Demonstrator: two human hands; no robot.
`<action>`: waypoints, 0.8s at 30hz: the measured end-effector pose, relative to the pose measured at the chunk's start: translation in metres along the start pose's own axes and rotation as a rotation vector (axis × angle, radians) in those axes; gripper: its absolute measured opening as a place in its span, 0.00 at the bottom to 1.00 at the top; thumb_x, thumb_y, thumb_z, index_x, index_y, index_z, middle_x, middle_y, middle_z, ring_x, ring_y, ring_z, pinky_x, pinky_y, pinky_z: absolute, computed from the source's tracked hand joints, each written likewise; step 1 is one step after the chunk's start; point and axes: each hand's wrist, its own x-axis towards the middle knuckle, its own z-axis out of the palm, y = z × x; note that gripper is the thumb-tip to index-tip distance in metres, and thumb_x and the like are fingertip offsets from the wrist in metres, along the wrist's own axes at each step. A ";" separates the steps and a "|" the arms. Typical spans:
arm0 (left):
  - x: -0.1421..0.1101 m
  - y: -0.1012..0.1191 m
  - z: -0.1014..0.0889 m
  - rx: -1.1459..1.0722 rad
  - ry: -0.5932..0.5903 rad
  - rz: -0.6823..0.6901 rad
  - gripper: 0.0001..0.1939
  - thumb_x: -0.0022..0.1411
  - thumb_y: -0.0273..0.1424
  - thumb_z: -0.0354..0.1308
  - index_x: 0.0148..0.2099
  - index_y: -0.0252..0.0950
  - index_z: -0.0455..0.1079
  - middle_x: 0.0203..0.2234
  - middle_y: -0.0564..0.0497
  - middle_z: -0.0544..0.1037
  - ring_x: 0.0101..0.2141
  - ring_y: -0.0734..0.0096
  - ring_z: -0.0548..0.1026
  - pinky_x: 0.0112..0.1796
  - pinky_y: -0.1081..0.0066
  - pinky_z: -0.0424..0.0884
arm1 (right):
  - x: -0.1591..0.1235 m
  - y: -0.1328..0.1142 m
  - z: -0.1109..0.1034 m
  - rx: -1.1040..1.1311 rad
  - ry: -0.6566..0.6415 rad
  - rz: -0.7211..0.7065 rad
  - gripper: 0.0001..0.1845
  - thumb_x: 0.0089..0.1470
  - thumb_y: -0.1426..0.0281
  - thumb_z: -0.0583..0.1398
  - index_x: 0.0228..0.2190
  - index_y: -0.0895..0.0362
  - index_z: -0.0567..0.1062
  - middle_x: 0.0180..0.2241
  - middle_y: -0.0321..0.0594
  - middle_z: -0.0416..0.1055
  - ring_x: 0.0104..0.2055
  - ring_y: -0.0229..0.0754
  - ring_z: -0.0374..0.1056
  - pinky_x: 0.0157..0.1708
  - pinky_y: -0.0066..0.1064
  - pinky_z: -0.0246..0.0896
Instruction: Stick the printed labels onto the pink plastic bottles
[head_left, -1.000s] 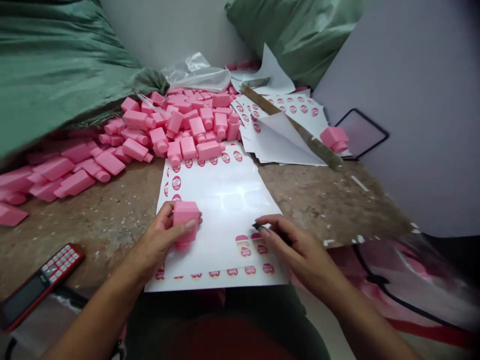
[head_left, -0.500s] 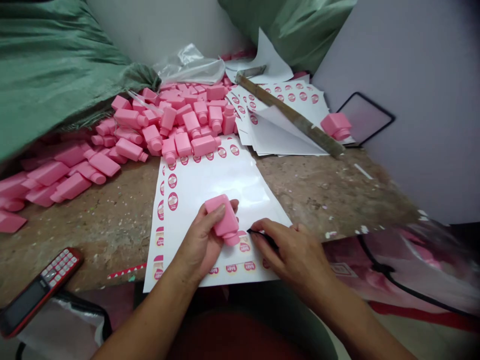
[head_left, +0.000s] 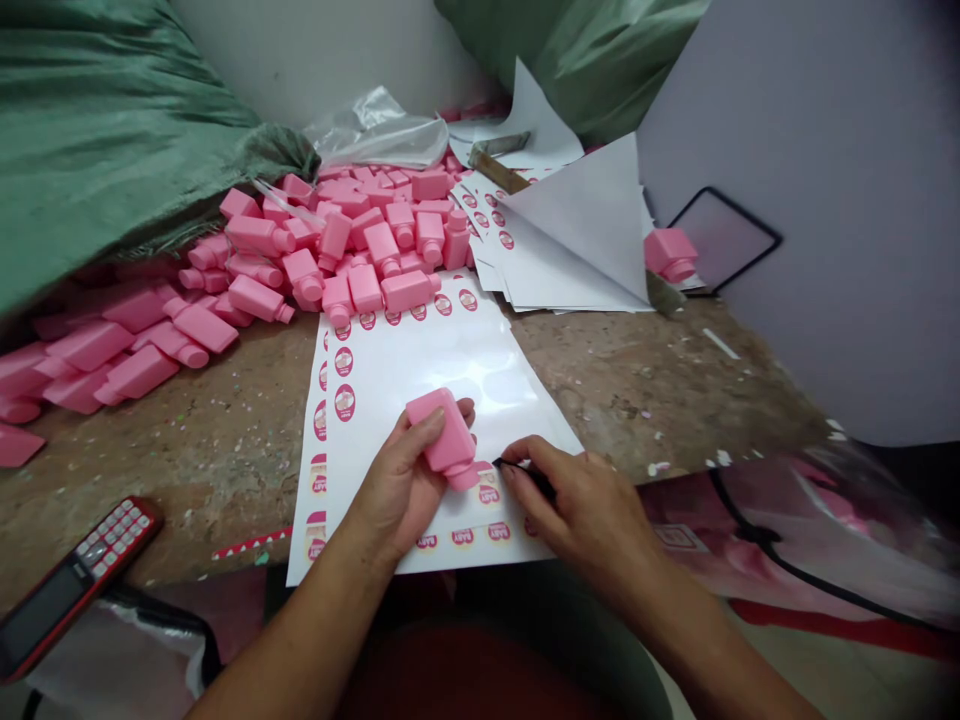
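My left hand [head_left: 405, 475] is wrapped round a pink plastic bottle [head_left: 446, 440], its neck tilted down toward the right. The bottle is over a sheet of stickers [head_left: 420, 375], largely bare in the middle, with round red-and-white labels left along its edges. My right hand [head_left: 574, 490] grips a thin black pointed tool [head_left: 510, 463]; most of it is hidden in the fingers, so its kind is unclear. The tool's tip lies by a printed sticker [head_left: 488, 492] near the bottle's neck. Another label sheet [head_left: 304, 515] lies underneath.
Many pink bottles [head_left: 364, 235] are heaped behind the sheet, beside a green sack [head_left: 135, 130]. More label sheets [head_left: 585, 260] lie at the back right, partly over a wooden stick [head_left: 501, 175]. A red phone [head_left: 79, 585] rests at the table's left front; one bottle [head_left: 671, 252] stands far right.
My left hand has carried the bottle rightward, close to the tool. My right hand has turned its tool tip to the sticker. At the back, a sheet's corner has flipped up over the stick.
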 end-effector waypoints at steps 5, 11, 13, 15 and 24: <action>-0.002 0.000 0.000 0.001 -0.001 0.006 0.16 0.58 0.28 0.62 0.48 0.30 0.70 0.46 0.39 0.78 0.54 0.57 0.71 0.57 0.58 0.62 | -0.002 0.000 0.003 -0.092 0.103 -0.124 0.11 0.61 0.69 0.51 0.33 0.55 0.73 0.18 0.33 0.72 0.19 0.40 0.63 0.28 0.32 0.49; 0.000 -0.001 -0.002 0.009 -0.021 0.014 0.15 0.57 0.28 0.63 0.46 0.31 0.71 0.45 0.39 0.79 0.53 0.57 0.71 0.58 0.58 0.61 | -0.003 -0.001 0.004 -0.116 0.141 -0.149 0.11 0.61 0.70 0.51 0.33 0.56 0.73 0.19 0.33 0.73 0.18 0.39 0.62 0.26 0.32 0.48; 0.000 -0.001 -0.003 0.013 -0.019 0.014 0.15 0.57 0.28 0.63 0.46 0.31 0.71 0.44 0.40 0.79 0.53 0.58 0.71 0.58 0.58 0.61 | -0.003 -0.002 0.005 -0.123 0.141 -0.147 0.11 0.61 0.70 0.51 0.32 0.56 0.73 0.20 0.34 0.73 0.19 0.40 0.63 0.27 0.33 0.49; 0.000 -0.001 -0.003 0.015 -0.018 0.012 0.15 0.57 0.28 0.63 0.47 0.31 0.71 0.44 0.40 0.79 0.52 0.58 0.71 0.57 0.58 0.61 | -0.001 -0.002 0.006 -0.120 0.130 -0.129 0.12 0.61 0.69 0.51 0.32 0.56 0.73 0.21 0.35 0.73 0.20 0.41 0.64 0.27 0.33 0.49; 0.000 0.001 0.001 -0.018 0.006 -0.013 0.16 0.59 0.28 0.61 0.49 0.29 0.70 0.47 0.38 0.77 0.55 0.56 0.70 0.58 0.58 0.62 | 0.001 0.006 -0.002 0.063 -0.058 0.092 0.11 0.58 0.62 0.53 0.34 0.51 0.74 0.24 0.34 0.75 0.25 0.44 0.67 0.26 0.32 0.50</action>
